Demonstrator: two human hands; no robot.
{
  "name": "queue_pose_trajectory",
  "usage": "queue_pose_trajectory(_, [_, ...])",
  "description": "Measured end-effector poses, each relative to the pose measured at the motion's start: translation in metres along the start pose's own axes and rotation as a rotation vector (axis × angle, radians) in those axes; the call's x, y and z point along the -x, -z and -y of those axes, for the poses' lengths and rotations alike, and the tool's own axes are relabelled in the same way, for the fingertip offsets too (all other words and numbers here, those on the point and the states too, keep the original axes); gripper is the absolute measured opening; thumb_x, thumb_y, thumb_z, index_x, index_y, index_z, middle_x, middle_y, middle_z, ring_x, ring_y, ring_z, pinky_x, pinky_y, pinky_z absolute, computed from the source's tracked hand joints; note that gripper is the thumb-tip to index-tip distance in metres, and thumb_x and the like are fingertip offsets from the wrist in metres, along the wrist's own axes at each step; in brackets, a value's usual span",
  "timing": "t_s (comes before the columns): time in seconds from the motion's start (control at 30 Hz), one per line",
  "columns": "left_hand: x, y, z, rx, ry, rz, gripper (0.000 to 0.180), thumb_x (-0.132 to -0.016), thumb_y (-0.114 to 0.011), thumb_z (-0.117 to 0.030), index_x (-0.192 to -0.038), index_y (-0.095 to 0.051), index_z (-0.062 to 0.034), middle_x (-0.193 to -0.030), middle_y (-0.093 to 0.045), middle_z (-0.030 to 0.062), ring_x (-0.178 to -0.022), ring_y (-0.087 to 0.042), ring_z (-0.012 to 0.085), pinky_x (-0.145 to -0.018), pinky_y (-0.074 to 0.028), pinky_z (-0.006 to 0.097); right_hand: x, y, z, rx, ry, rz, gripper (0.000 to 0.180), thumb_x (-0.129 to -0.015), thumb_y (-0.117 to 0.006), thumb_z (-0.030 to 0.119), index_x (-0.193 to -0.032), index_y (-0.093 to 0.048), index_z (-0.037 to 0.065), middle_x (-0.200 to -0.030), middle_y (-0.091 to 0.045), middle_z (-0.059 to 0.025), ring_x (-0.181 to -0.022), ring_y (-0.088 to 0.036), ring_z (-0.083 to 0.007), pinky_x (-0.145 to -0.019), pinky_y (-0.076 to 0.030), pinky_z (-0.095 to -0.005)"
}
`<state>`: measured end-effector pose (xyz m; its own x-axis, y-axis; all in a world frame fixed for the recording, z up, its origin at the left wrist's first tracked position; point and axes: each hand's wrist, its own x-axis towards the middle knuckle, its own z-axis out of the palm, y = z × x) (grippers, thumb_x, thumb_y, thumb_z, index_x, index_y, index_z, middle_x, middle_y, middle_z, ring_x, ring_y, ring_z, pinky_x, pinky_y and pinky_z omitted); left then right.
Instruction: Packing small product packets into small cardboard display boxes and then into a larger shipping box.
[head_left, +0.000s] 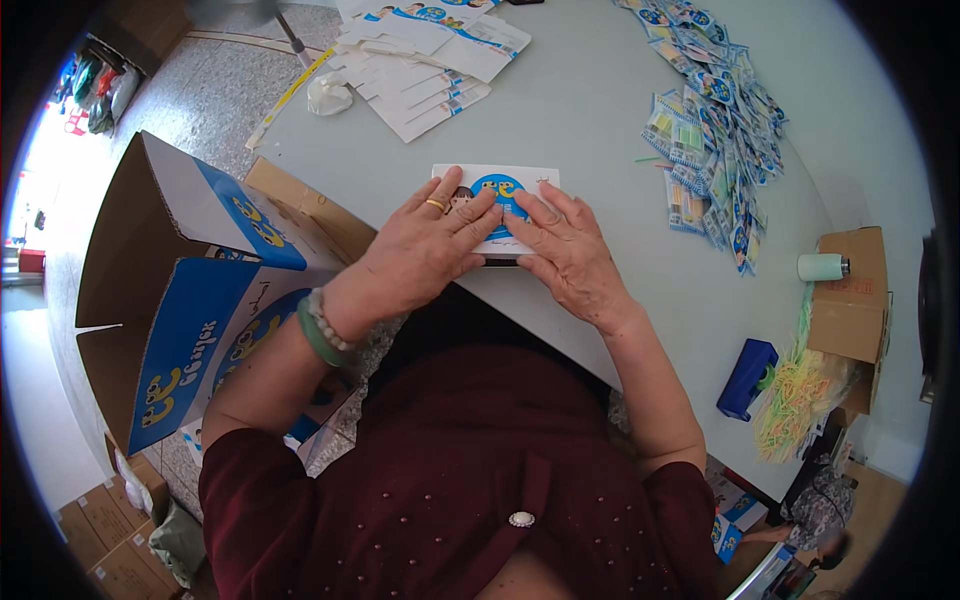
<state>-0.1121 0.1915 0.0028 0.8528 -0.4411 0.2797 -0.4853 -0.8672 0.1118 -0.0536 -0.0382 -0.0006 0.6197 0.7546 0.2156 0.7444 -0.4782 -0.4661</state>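
Pale grey table (600, 130) fills my view, with a printed cardboard box (190, 300) open at its left edge. I see my left hand (425, 250) and right hand (565, 250) both pressed flat, fingers spread, on a white printed card (497, 183) near the table's front edge, gripping nothing. Stacked white cards (430, 60) lie beyond; small packets (715, 130) spread right.

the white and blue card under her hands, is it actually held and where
Not gripped: both hands press it flat on the table. The left hand covers the card at its lower left, the right hand its lower right; the top edge stays bare.
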Motion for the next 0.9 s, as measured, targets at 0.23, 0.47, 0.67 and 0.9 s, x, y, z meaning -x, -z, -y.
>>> queue_pose_trajectory(0.23, [0.009,0.006,0.021,0.158,-0.151,0.06,0.056,-0.08,-0.067,-0.03,-0.132,-0.051,-0.0161,-0.138,-0.046,0.0033,-0.134,-0.034,0.035,-0.111,-0.028,0.046,0.01,-0.002,-0.004,0.141,0.109,0.0,0.043,-0.083,-0.067,0.022,-0.125,-0.058,0.023,-0.14,-0.048,0.0023,-0.136,-0.034,-0.0215,-0.109,-0.022,-0.0522])
queue_pose_trajectory(0.47, [0.029,-0.002,-0.01,-0.092,-0.02,0.005,0.053,-0.081,-0.062,-0.013,-0.132,-0.05,-0.0115,-0.137,-0.047,0.0069,-0.133,-0.037,0.0359,-0.11,-0.029,0.048,0.016,-0.009,0.028,0.312,0.027,-0.094,0.046,-0.078,-0.068,0.016,-0.124,-0.058,0.016,-0.137,-0.051,-0.0033,-0.134,-0.038,-0.0248,-0.109,-0.025,-0.0513])
queue_pose_trajectory(0.67, [0.018,-0.005,-0.02,-0.08,0.04,-0.069,0.05,-0.08,-0.066,-0.015,-0.128,-0.055,-0.0074,-0.134,-0.051,0.0113,-0.132,-0.039,0.0346,-0.11,-0.024,0.052,0.019,-0.038,0.022,0.326,0.011,-0.341,0.035,-0.081,-0.062,0.01,-0.116,-0.061,0.007,-0.127,-0.058,-0.0079,-0.126,-0.049,-0.0281,-0.105,-0.035,-0.0462])
queue_pose_trajectory(0.9, [-0.016,-0.019,-0.035,-0.065,0.106,0.074,0.078,-0.078,-0.071,-0.027,-0.141,-0.032,-0.0003,-0.143,-0.039,0.0191,-0.136,-0.032,0.0362,-0.112,-0.021,0.051,0.011,-0.042,-0.007,0.04,0.181,-0.496,0.026,-0.084,-0.054,0.011,-0.108,-0.062,0.008,-0.125,-0.058,-0.0095,-0.121,-0.051,-0.0288,-0.105,-0.038,-0.0444])
